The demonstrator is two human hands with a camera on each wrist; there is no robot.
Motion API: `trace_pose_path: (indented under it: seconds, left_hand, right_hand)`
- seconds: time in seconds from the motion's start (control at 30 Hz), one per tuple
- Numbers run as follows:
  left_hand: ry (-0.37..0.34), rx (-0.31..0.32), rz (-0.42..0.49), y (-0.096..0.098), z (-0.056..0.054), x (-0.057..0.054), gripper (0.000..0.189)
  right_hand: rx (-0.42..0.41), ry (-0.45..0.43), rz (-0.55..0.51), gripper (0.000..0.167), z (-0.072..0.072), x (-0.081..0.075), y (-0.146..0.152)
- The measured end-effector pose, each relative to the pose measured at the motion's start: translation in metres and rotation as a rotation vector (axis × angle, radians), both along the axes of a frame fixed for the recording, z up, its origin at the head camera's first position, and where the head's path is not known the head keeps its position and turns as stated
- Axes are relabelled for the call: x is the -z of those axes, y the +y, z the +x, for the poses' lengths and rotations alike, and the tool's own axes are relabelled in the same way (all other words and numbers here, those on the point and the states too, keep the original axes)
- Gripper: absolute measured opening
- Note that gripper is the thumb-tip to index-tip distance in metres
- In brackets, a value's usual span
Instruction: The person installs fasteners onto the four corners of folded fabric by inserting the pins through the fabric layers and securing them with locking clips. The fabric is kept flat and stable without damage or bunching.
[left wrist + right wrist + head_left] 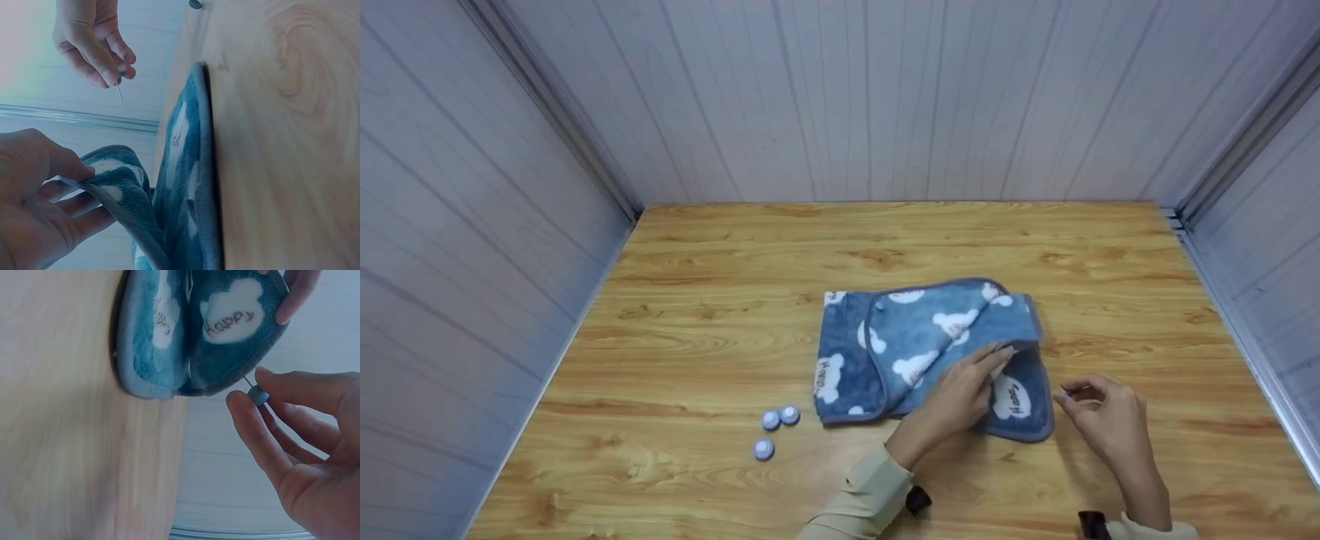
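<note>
A folded blue fleece blanket (pixel 919 345) with white bear-shaped patches and grey-blue edging lies on the table. My left hand (pixel 956 394) pinches its lifted front layer at the right side, thumb on one face and fingers behind, as the left wrist view shows. Off the blanket's right edge, my right hand (pixel 1110 424) holds a pin (pixel 258 395) by its round blue-grey head, between thumb and fingertips. The pin's thin bare needle (pixel 120 93) points toward the raised blanket edge. A small round blue knob (pixel 880 306) sits on the blanket's upper left flap.
Left of the blanket, several round lilac pieces with pale tops (pixel 763 449) lie on the wood-grain table (pixel 675 337). Pale panel walls (pixel 840 105) enclose the table at the back and both sides.
</note>
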State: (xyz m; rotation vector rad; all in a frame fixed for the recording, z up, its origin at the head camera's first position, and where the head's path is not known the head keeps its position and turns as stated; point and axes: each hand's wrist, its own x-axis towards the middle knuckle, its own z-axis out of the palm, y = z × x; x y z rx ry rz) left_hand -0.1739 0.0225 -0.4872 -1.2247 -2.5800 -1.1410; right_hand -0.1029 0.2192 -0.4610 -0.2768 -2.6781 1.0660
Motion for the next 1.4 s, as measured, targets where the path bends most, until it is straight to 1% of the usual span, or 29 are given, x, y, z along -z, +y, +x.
trace_pose_path:
  seconds: [0.23, 0.4, 0.53, 0.63, 0.77, 0.97, 1.07, 1.2, 1.3, 1.4]
  left_hand:
    - [-0.007, -0.024, -0.021, -0.003, 0.000, -0.007, 0.043]
    - [-0.002, -0.028, -0.033, -0.005, 0.000, -0.012, 0.045]
    - [0.009, -0.028, -0.031, -0.008, -0.001, -0.015, 0.048]
    - [0.018, -0.023, -0.022, -0.009, -0.002, -0.017, 0.049]
    - [0.029, -0.020, -0.016, -0.010, -0.002, -0.018, 0.049]
    - [0.039, -0.019, -0.017, -0.011, -0.001, -0.019, 0.043]
    - [0.051, -0.017, -0.031, -0.011, 0.000, -0.018, 0.044]
    - [0.060, -0.012, -0.044, -0.011, 0.001, -0.018, 0.045]
    - [0.064, 0.003, -0.039, -0.010, 0.002, -0.017, 0.044]
    - [0.056, 0.018, -0.042, -0.009, 0.003, -0.017, 0.045]
  right_hand:
    - [-0.013, 0.056, -0.053, 0.012, -0.007, -0.005, -0.010]
    - [-0.029, 0.086, -0.057, 0.013, -0.014, -0.009, -0.019]
    - [-0.052, 0.136, -0.062, 0.013, -0.021, -0.009, -0.026]
    - [-0.067, 0.163, -0.081, 0.014, -0.027, -0.009, -0.031]
    - [-0.076, 0.162, -0.115, 0.015, -0.032, -0.008, -0.037]
    - [-0.086, 0.191, -0.159, 0.018, -0.036, -0.008, -0.043]
    - [-0.084, 0.203, -0.176, 0.020, -0.038, -0.006, -0.044]
    - [-0.079, 0.189, -0.191, 0.027, -0.040, -0.005, -0.046]
    - [-0.086, 0.182, -0.169, 0.038, -0.042, -0.003, -0.047]
    - [-0.099, 0.187, -0.130, 0.042, -0.043, -0.002, -0.048]
